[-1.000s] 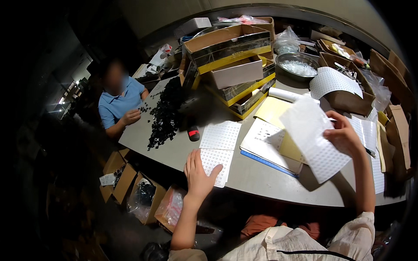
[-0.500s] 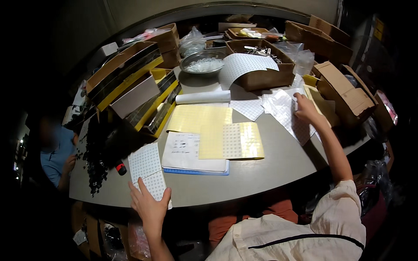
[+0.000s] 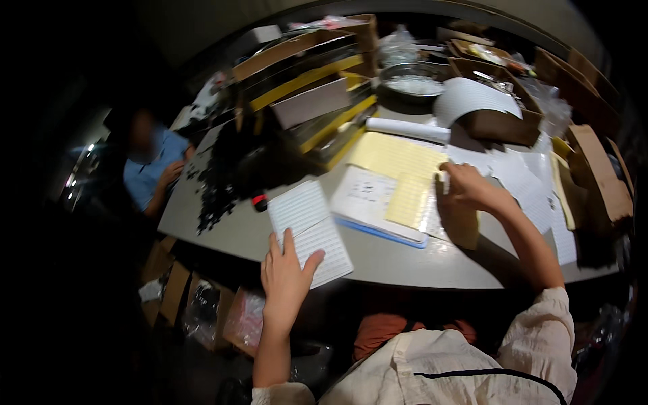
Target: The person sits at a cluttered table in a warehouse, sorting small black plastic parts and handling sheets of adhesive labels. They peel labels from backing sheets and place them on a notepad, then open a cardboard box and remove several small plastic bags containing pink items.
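My left hand (image 3: 287, 273) lies with fingers and thumb spread on white label sheets (image 3: 304, 209) printed in rows of small marks, at the table's front edge. My right hand (image 3: 476, 189) hovers over the right side of yellow-backed label sheets (image 3: 405, 196). Its fingers are curled and bunched together; whatever is between them is too small or blurred to make out. Under the yellow sheets lies white paper (image 3: 358, 192) with handwriting, on a blue board (image 3: 381, 231). A small red and black object (image 3: 260, 201) sits beside the white label sheets.
Black small parts (image 3: 219, 196) are heaped at left, near a person in blue (image 3: 152, 172). Cartons with yellow edges (image 3: 310, 101), a paper roll (image 3: 408, 130), a metal bowl (image 3: 412, 82) and a box of metal pieces (image 3: 503, 128) stand behind. Loose sheets (image 3: 526, 182) and cardboard (image 3: 597, 172) lie right.
My right hand has moved left, from the loose sheets to above the yellow sheets. My left hand stays on the white label sheets. The whole view has swung toward the left.
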Demonstrator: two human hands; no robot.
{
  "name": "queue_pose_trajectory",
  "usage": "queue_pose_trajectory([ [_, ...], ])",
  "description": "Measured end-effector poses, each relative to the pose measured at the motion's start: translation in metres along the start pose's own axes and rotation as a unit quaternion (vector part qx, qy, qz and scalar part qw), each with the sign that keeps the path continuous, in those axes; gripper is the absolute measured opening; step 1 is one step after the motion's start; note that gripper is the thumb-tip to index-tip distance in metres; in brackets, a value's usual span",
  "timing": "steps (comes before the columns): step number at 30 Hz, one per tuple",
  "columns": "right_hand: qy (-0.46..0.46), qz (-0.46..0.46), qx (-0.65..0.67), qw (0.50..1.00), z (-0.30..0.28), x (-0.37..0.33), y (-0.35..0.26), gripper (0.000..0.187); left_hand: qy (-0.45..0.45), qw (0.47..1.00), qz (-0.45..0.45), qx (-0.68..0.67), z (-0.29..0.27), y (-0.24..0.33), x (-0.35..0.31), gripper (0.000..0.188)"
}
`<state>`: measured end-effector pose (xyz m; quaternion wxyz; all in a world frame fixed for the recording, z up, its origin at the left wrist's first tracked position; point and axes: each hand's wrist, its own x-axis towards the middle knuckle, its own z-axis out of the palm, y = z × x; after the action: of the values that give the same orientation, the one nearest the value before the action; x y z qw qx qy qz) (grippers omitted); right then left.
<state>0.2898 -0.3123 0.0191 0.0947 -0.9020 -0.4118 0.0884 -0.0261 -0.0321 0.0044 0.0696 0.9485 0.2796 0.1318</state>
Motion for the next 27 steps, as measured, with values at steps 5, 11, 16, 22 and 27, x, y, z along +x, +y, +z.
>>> queue_pose_trajectory([
  [5,-0.047,-0.024,0.358,0.932,-0.009,0.002,-0.008,0.042,0.068,0.997,0.014,0.026,0.020,-0.053,0.002,0.059],
  [11,-0.129,-0.024,0.677,0.725,-0.013,0.003,-0.065,0.037,0.098,0.993,0.011,-0.057,0.032,-0.029,0.002,0.052],
  [16,-0.249,-0.042,0.583,0.773,0.038,0.034,-0.140,0.030,0.136,0.988,-0.039,-0.065,0.072,-0.048,0.003,0.064],
  [22,-0.254,-0.077,0.591,0.762,0.055,0.056,-0.176,0.029,0.168,0.952,-0.070,-0.244,0.073,-0.041,0.013,0.055],
  [27,-0.218,0.050,0.739,0.636,0.056,0.043,-0.193,0.035,0.233,0.944,-0.087,-0.219,0.090,-0.053,0.002,0.049],
])
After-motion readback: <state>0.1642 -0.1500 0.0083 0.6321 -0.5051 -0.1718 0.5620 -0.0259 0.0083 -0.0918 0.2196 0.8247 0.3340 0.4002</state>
